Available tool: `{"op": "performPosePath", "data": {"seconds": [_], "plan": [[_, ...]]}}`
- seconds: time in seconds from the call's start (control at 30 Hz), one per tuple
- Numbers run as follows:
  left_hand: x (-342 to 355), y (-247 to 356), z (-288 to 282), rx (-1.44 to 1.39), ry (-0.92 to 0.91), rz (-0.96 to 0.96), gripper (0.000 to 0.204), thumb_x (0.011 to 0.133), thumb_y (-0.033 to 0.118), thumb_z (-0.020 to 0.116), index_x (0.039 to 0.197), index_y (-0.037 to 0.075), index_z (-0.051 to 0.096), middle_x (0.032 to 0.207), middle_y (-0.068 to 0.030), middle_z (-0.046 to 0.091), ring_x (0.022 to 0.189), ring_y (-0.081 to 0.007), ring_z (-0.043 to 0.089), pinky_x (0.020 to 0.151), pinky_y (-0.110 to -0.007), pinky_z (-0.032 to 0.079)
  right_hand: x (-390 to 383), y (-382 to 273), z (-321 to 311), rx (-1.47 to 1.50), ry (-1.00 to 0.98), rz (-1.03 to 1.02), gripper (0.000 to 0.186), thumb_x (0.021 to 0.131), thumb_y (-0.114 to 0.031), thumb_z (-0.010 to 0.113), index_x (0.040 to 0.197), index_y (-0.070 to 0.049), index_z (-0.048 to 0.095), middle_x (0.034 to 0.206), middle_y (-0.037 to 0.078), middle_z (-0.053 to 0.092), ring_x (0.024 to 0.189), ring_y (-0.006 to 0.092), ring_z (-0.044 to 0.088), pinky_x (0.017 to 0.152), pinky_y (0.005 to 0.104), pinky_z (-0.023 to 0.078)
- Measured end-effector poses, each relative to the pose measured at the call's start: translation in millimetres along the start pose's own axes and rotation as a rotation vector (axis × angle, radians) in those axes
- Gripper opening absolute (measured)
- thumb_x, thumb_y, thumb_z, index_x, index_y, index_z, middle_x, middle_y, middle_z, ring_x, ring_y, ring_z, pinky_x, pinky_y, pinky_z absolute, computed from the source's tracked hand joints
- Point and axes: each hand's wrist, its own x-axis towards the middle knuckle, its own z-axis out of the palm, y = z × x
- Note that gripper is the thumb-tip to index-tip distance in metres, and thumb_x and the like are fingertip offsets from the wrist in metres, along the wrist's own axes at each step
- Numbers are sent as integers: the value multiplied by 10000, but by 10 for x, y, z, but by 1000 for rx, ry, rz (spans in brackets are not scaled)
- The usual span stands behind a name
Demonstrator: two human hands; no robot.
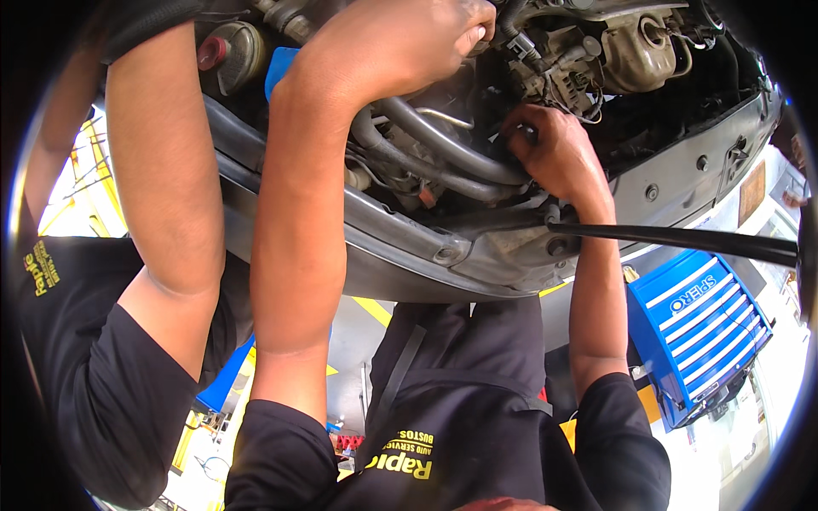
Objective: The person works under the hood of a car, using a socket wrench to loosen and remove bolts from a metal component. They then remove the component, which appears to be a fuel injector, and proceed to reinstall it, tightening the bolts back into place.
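My left hand [417, 43] reaches over the engine bay at the top of the view. Its fingers are curled, and whatever they may grip is hidden behind the hand. Lower and to the right, my right hand [558, 157] is down among the engine parts, fingers bent round a small dark piece that I cannot make out. Thick grey hoses [443, 140] run just left of it. Above it sits a metal unit with wires, likely the alternator [554, 85]. A rounded metal housing [639, 51] lies farther right.
A co-worker's bare arm [162, 153] with a black glove [149, 21] reaches in at the left. A black rod [682, 238] crosses from the right to the car's front panel [665, 183]. Beyond stands a blue tool chest [699, 332]. A reservoir with a red cap [213, 53] sits upper left.
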Motion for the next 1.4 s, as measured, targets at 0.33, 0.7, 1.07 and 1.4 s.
{"op": "performPosePath", "data": {"seconds": [0.33, 0.7, 1.07, 1.4], "plan": [[-182, -54, -37, 89, 4, 2, 388, 879, 255, 673, 1221, 96, 765, 1270, -86, 737, 1185, -304, 667, 1014, -413, 522, -62, -194, -60, -15, 47, 52, 147, 832, -139, 786, 944, -67, 723, 794, 188, 713, 748, 371, 700, 736, 443, 550], [-335, -48, -59, 254, -7, 43, 415, 863, 294, 699, 1226, 103, 764, 1283, -68, 734, 1210, -295, 653, 1033, -404, 506, -8, -106, -1, -54, -70, 154, 238, 809, -135, 809, 1034, -83, 754, 926, 197, 754, 955, 400, 731, 845, 470, 575], [-148, 45, -90, -1, 68, -76, 389, 862, 257, 685, 1208, 101, 770, 1273, -83, 737, 1212, -308, 649, 1040, -409, 500, 6, 84, 128, -232, -129, 231, 439, 838, -332, 819, 1117, 1, 751, 1005, 257, 744, 1005, 423, 722, 883, 496, 577], [-122, -9, -130, -18, 56, -82, 392, 860, 251, 690, 1212, 97, 765, 1274, -89, 735, 1213, -312, 648, 1041, -409, 500, 98, -44, 74, -182, -190, 202, 414, 872, -359, 806, 1087, -9, 757, 920, 253, 738, 981, 436, 715, 863, 512, 567]]}}
